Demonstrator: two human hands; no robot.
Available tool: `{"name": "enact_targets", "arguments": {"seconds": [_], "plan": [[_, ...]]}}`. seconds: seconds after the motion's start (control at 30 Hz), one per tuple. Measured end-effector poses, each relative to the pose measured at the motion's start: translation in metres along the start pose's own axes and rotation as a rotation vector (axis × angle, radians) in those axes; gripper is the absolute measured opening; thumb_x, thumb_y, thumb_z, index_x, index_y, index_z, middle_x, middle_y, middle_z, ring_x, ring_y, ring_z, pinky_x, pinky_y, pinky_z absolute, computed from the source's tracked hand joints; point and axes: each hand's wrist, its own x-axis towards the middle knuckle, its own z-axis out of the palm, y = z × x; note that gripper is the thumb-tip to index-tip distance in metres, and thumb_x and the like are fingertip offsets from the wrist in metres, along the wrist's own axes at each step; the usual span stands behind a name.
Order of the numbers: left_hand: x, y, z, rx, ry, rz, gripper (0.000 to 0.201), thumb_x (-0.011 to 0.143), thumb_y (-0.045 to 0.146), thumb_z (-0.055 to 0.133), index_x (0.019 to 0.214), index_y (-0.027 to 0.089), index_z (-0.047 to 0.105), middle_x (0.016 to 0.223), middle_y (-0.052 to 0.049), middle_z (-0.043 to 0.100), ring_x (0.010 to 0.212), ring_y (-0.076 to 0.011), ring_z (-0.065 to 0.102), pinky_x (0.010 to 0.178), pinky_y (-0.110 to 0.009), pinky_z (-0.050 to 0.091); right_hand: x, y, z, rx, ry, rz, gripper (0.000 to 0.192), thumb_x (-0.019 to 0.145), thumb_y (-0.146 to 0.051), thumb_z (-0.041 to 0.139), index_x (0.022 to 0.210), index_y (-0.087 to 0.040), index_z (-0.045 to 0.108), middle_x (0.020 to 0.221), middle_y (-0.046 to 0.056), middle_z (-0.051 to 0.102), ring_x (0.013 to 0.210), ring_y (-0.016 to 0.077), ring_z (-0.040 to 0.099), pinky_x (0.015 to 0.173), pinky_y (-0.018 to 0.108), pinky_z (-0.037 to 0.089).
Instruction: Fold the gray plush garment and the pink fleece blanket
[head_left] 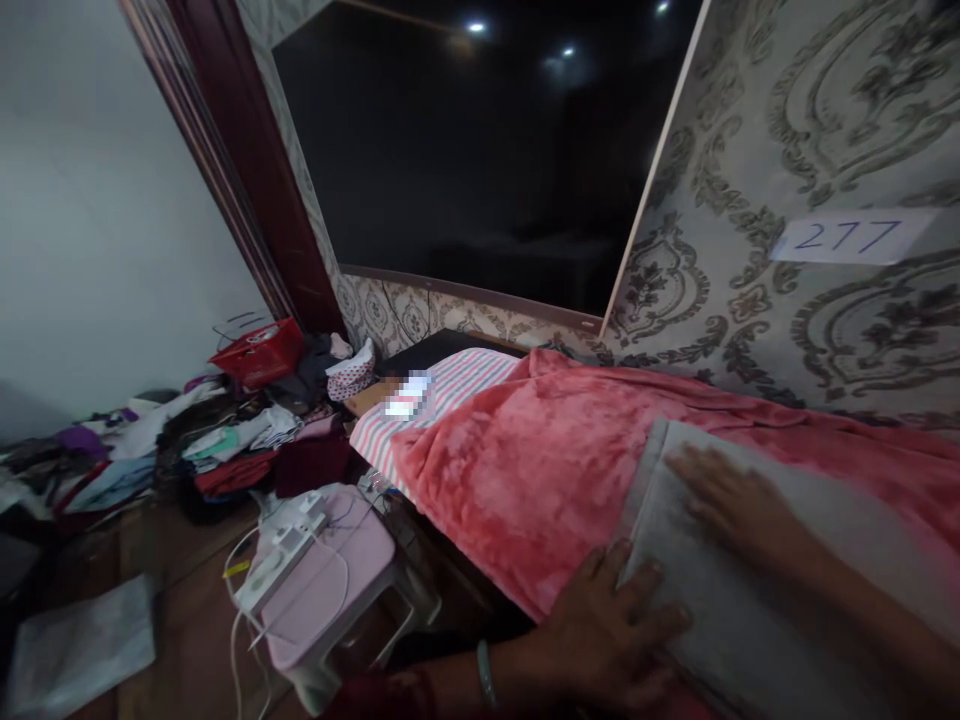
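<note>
A folded grey cloth [720,620] lies on a red plush blanket [517,470], its far-left edge forming a straight fold. My left hand [611,625], with a pale bangle at the wrist, rests on the near-left edge of the grey cloth, fingers spread. Flat on top of the cloth, close to its far edge, is my right hand [731,495], slightly blurred, with the fingers stretched out. Neither hand grips anything.
A striped cloth [472,368] shows beneath the blanket. To the left, a pink stool [352,555] carries a power strip [289,550] with cables. Heaped clothes [240,440] and a red basket [259,352] lie beyond. A large television [480,150] hangs on the wall.
</note>
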Motion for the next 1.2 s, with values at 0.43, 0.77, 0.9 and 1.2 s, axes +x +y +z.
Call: {"name": "enact_targets", "arguments": {"seconds": [0.43, 0.77, 0.9, 1.2], "plan": [[-0.005, -0.005, 0.015, -0.024, 0.008, -0.008, 0.061, 0.091, 0.055, 0.053, 0.146, 0.028, 0.051, 0.159, -0.006, 0.044, 0.151, -0.0347, 0.032, 0.117, -0.049, 0.037, 0.092, 0.003, 0.007, 0.016, -0.175, 0.166, 0.065, 0.099, -0.052, 0.022, 0.159, -0.028, 0.035, 0.165, 0.007, 0.030, 0.153, 0.0291, 0.025, 0.120, 0.058, 0.027], [0.010, -0.009, 0.002, -0.091, -0.022, -0.022, 0.061, 0.083, 0.029, 0.064, 0.144, 0.022, 0.054, 0.158, -0.012, 0.045, 0.150, -0.0405, 0.032, 0.111, -0.057, 0.044, 0.107, -0.026, -0.034, -0.079, -0.009, 0.503, 0.061, 0.103, -0.042, 0.028, 0.159, -0.017, 0.032, 0.166, 0.016, 0.025, 0.154, 0.0330, 0.020, 0.119, 0.063, 0.019], [0.014, -0.008, 0.000, -0.102, -0.033, -0.016, 0.060, 0.084, 0.025, 0.064, 0.143, 0.022, 0.055, 0.159, -0.012, 0.043, 0.149, -0.0405, 0.032, 0.111, -0.059, 0.043, 0.068, -0.054, -0.050, -0.002, 0.018, 0.389, 0.062, 0.103, -0.044, 0.034, 0.161, -0.022, 0.029, 0.167, 0.014, 0.022, 0.154, 0.0355, 0.019, 0.117, 0.065, 0.023], [0.016, -0.013, -0.003, -0.504, 0.051, -0.202, 0.039, 0.091, 0.029, 0.059, 0.129, 0.023, 0.067, 0.159, -0.012, 0.043, 0.147, -0.0330, 0.038, 0.118, -0.057, 0.035, -0.125, -0.129, -0.059, 0.082, -0.047, 0.237, 0.058, 0.103, -0.043, 0.045, 0.159, -0.033, 0.035, 0.167, 0.009, 0.024, 0.153, 0.0313, 0.025, 0.118, 0.060, 0.030]]}}
